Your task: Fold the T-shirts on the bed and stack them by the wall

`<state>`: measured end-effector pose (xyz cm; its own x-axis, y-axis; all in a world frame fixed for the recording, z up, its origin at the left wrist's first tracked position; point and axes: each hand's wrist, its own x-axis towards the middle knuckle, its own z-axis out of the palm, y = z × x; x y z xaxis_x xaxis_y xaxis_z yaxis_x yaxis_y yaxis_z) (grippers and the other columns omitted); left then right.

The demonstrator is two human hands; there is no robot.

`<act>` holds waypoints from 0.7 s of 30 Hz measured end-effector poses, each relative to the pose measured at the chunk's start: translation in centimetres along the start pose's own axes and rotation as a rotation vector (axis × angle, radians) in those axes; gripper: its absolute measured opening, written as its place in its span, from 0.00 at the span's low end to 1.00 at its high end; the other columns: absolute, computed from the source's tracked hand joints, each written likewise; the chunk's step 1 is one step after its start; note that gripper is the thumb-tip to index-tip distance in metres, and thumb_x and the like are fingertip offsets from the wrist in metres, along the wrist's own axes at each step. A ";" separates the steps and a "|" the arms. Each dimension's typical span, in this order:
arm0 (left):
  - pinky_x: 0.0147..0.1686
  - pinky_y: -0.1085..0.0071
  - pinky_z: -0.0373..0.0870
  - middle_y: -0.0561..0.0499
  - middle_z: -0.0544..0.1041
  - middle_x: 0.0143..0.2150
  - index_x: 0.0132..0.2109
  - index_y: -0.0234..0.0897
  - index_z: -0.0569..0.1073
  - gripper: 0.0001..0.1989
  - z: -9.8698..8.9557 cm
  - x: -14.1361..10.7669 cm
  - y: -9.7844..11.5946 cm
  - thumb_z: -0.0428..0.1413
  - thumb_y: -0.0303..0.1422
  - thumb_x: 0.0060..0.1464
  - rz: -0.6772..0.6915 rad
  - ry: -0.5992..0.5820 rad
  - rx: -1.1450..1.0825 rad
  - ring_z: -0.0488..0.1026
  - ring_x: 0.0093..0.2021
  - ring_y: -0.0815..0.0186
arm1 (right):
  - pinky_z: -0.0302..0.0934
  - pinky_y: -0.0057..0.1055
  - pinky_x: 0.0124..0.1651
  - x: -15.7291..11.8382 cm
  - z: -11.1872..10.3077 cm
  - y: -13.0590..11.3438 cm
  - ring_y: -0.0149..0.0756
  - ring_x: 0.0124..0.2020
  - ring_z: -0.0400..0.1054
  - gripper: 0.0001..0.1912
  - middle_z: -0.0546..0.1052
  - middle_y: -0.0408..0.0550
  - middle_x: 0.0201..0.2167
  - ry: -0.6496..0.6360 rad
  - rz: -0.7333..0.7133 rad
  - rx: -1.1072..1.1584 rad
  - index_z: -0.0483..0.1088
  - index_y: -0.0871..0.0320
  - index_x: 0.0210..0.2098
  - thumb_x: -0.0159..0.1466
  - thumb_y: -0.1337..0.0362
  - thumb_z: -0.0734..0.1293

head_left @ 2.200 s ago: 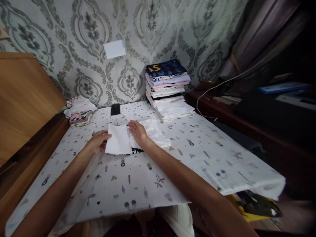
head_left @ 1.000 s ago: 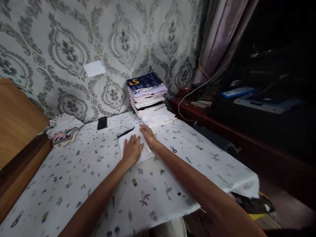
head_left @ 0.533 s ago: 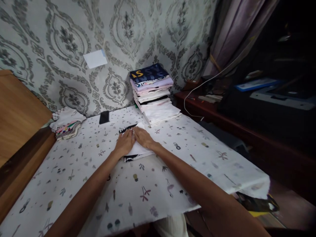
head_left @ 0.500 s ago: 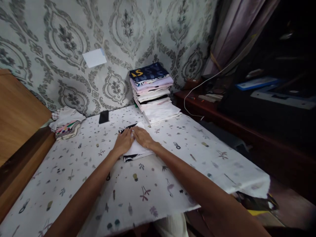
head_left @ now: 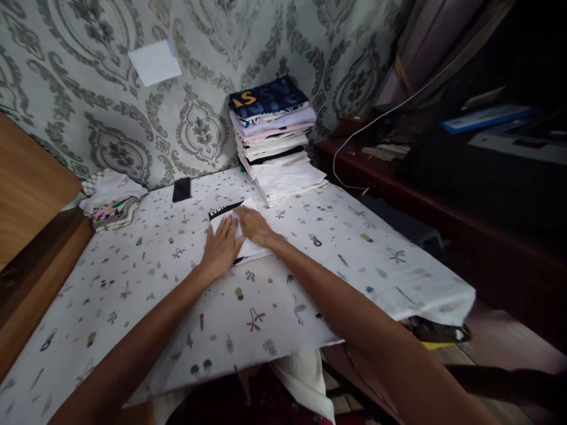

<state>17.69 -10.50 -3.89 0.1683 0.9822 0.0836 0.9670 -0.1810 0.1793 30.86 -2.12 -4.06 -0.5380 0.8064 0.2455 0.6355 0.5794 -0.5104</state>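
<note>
A folded white garment with black parts and white lettering lies flat on the patterned cloth that covers the table. My left hand rests on its left side, palm down with the fingers spread. On its upper right part lies my right hand, the fingers stretched out flat toward the left hand. Neither hand grips the fabric. Just behind stands a tall stack of folded clothes, with a navy printed piece on top.
A smaller pile of folded clothes sits at the back left, with a black phone to its right. A wooden panel borders the left side. On the right, a white cable hangs by a dark red cabinet.
My left hand has slid down and left over the garment, its fingers more spread. My right hand stays near the upper edge. The whole view has shifted slightly.
</note>
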 end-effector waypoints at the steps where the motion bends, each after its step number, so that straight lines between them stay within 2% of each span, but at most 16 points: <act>1: 0.69 0.43 0.37 0.37 0.46 0.75 0.72 0.32 0.50 0.32 0.3 -1.1 0.3 0.36 0.45 0.69 0.013 -0.002 -0.045 0.38 0.75 0.53 | 0.52 0.39 0.68 0.0 0.0 0.1 0.44 0.65 0.61 0.27 0.71 0.61 0.61 0.003 0.008 0.028 0.65 0.67 0.63 0.66 0.77 0.56; 4: 0.70 0.46 0.40 0.37 0.42 0.76 0.71 0.35 0.52 0.33 0.8 -3.2 0.2 0.43 0.47 0.66 -0.004 0.030 -0.263 0.36 0.75 0.52 | 0.53 0.38 0.68 0.1 -0.3 0.6 0.41 0.64 0.63 0.27 0.71 0.58 0.61 0.049 0.032 0.156 0.66 0.65 0.62 0.64 0.77 0.56; 7: 0.70 0.51 0.45 0.35 0.43 0.76 0.69 0.36 0.55 0.36 0.5 -3.4 -0.7 0.57 0.44 0.59 -0.136 0.184 -0.607 0.40 0.75 0.51 | 0.54 0.38 0.67 0.0 -1.1 1.3 0.40 0.62 0.64 0.26 0.72 0.55 0.60 0.163 0.076 0.227 0.67 0.63 0.61 0.65 0.76 0.55; 9: 0.67 0.56 0.56 0.35 0.53 0.73 0.66 0.38 0.58 0.35 -0.2 -2.7 -1.4 0.61 0.38 0.56 -0.334 0.304 -0.914 0.52 0.72 0.52 | 0.54 0.39 0.67 -0.2 -1.7 1.7 0.42 0.63 0.63 0.25 0.71 0.55 0.61 0.214 0.174 0.197 0.67 0.62 0.61 0.66 0.73 0.56; 11: 0.60 0.61 0.68 0.36 0.66 0.65 0.63 0.37 0.62 0.30 -1.3 -1.8 -1.9 0.62 0.33 0.55 -0.553 0.339 -1.229 0.67 0.64 0.55 | 0.54 0.42 0.67 -0.5 -2.0 2.0 0.46 0.62 0.63 0.25 0.70 0.58 0.60 0.213 0.272 0.157 0.66 0.63 0.62 0.66 0.71 0.58; 13: 0.49 0.63 0.76 0.35 0.76 0.54 0.57 0.32 0.67 0.24 -2.3 -0.9 -2.1 0.62 0.29 0.54 -0.681 0.278 -1.442 0.77 0.52 0.56 | 0.56 0.44 0.66 -0.8 -2.0 1.9 0.50 0.61 0.64 0.26 0.70 0.61 0.59 0.196 0.311 0.139 0.65 0.64 0.62 0.65 0.71 0.59; 15: 0.41 0.64 0.79 0.36 0.80 0.45 0.49 0.28 0.73 0.17 -3.0 -0.4 -2.1 0.63 0.27 0.52 -0.714 0.151 -1.560 0.80 0.42 0.56 | 0.57 0.44 0.65 -1.0 -1.8 1.7 0.50 0.59 0.65 0.26 0.70 0.62 0.58 0.187 0.301 0.134 0.65 0.64 0.62 0.64 0.71 0.60; 17: 0.36 0.64 0.79 0.37 0.82 0.39 0.44 0.27 0.75 0.14 -3.1 -0.2 -1.6 0.64 0.27 0.50 -0.703 0.067 -1.623 0.81 0.37 0.56 | 0.57 0.43 0.64 -1.1 -1.6 1.5 0.50 0.58 0.66 0.27 0.69 0.62 0.58 0.181 0.286 0.138 0.64 0.64 0.63 0.64 0.71 0.59; 19: 0.36 0.65 0.79 0.38 0.82 0.38 0.45 0.27 0.76 0.18 -3.0 -0.1 -1.0 0.65 0.24 0.45 -0.670 0.047 -1.669 0.81 0.36 0.55 | 0.57 0.43 0.64 -1.2 -1.5 1.4 0.50 0.57 0.66 0.27 0.69 0.62 0.58 0.180 0.277 0.155 0.64 0.65 0.63 0.64 0.72 0.59; 21: 0.37 0.64 0.79 0.40 0.83 0.41 0.51 0.29 0.74 0.28 -3.0 -0.1 -0.2 0.65 0.19 0.39 -0.602 0.080 -1.673 0.81 0.38 0.55 | 0.56 0.43 0.65 -1.3 -1.5 1.6 0.48 0.58 0.66 0.27 0.68 0.61 0.58 0.187 0.276 0.186 0.64 0.63 0.63 0.64 0.71 0.60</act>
<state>16.86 -10.75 -1.03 -0.1598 0.9305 -0.3297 -0.3304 0.2643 0.9061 33.37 -2.03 -3.95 -0.2397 0.9468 0.2149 0.6216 0.3197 -0.7152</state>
